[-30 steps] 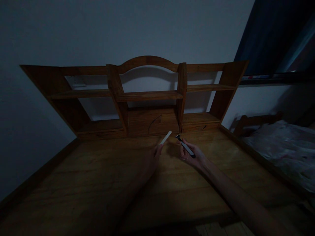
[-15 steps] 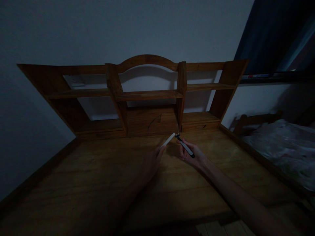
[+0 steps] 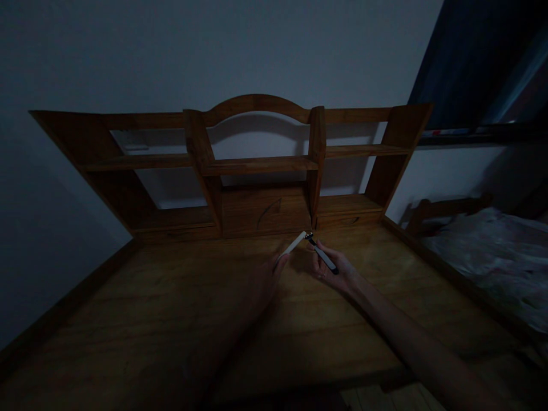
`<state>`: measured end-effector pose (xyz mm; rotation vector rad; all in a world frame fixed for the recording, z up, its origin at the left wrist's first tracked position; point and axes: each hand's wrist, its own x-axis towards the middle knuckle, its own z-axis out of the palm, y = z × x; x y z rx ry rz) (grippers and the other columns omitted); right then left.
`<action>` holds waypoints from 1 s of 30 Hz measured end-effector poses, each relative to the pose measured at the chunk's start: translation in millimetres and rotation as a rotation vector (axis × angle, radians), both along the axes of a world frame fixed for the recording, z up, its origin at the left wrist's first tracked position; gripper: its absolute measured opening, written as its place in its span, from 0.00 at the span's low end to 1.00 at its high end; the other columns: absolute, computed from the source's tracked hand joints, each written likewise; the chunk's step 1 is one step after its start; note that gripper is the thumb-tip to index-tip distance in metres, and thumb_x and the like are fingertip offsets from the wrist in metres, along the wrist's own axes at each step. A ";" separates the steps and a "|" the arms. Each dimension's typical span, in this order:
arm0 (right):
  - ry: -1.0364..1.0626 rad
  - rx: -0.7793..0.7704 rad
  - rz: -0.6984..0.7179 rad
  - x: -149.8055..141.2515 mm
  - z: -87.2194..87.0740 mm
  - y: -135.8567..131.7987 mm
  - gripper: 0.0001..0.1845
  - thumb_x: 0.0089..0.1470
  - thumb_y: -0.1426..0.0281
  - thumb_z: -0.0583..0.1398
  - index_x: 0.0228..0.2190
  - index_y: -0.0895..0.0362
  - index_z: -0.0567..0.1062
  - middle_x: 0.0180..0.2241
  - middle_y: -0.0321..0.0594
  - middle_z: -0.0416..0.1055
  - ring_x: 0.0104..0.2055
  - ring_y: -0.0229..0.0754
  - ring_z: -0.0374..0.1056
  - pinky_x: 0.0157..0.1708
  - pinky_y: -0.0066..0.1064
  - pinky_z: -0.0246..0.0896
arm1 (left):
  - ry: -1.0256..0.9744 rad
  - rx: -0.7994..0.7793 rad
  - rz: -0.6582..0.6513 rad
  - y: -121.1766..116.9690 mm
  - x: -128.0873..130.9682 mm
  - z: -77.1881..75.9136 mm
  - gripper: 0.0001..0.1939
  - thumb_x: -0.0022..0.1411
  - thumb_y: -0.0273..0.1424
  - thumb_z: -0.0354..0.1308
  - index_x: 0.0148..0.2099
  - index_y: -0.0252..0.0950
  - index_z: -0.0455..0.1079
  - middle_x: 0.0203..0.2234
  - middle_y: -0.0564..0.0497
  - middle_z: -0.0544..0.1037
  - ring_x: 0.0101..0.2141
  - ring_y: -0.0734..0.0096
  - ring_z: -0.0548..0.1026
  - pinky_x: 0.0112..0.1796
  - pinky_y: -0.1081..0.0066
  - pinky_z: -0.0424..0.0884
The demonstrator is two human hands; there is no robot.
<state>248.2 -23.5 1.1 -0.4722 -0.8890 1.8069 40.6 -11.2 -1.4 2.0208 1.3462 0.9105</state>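
Razor-like tool [image 3: 324,258] was just in front of the wooden shelf unit [image 3: 261,166], near the lower right corner of its middle section, in the grasp of the right hand [image 3: 343,265]. Its small head pointed toward the shelf unit and slightly left, its long axis slanting back and rightward to the butt; the thumb and fingers were closed around the handle. Close by, on the left, the left hand [image 3: 269,275] gripped a pale flat stick [image 3: 293,243], which slanted the opposite way, so tip and head met in view; whether they truly touched, I could not tell. The right hand was the nearer to the head.

The handle looked smooth, grey with dark ends; the stick was slim and round-tipped. Beneath spread a grainy wooden desktop [image 3: 171,297]. The shelf unit had an arched top rail, and well to its right lay crumpled, translucent plastic [image 3: 492,251].
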 end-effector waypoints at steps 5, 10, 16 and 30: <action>0.001 0.001 0.001 0.0 1.3 0.8 0.15 0.63 0.64 0.47 0.36 0.59 0.69 0.18 0.37 0.70 0.16 0.37 0.62 0.20 0.28 0.55 | -0.031 -0.007 -0.032 -3.2 2.3 4.1 0.27 0.65 0.49 0.38 0.39 0.38 0.73 0.28 0.51 0.77 0.30 0.67 0.74 0.34 0.70 0.66; -0.020 -0.025 -0.010 -0.8 2.6 0.2 0.15 0.62 0.63 0.48 0.34 0.59 0.69 0.18 0.37 0.69 0.16 0.36 0.62 0.20 0.27 0.55 | -0.019 -0.030 -0.031 -5.6 2.4 10.3 0.26 0.65 0.49 0.39 0.36 0.37 0.72 0.26 0.52 0.76 0.28 0.68 0.73 0.30 0.71 0.63; -0.020 -0.022 -0.037 -1.3 -0.1 1.9 0.14 0.62 0.65 0.49 0.33 0.60 0.70 0.17 0.38 0.69 0.17 0.37 0.63 0.18 0.26 0.55 | -0.022 -0.037 -0.051 -1.9 2.9 6.1 0.28 0.65 0.49 0.37 0.32 0.36 0.70 0.23 0.52 0.74 0.27 0.69 0.72 0.30 0.71 0.63; -0.037 -0.024 -0.016 -2.0 -5.6 3.3 0.14 0.61 0.63 0.51 0.34 0.60 0.70 0.18 0.38 0.70 0.17 0.36 0.62 0.19 0.26 0.56 | -0.038 -0.083 -0.035 0.6 4.7 1.6 0.29 0.63 0.52 0.38 0.30 0.36 0.70 0.21 0.53 0.71 0.27 0.69 0.70 0.32 0.71 0.61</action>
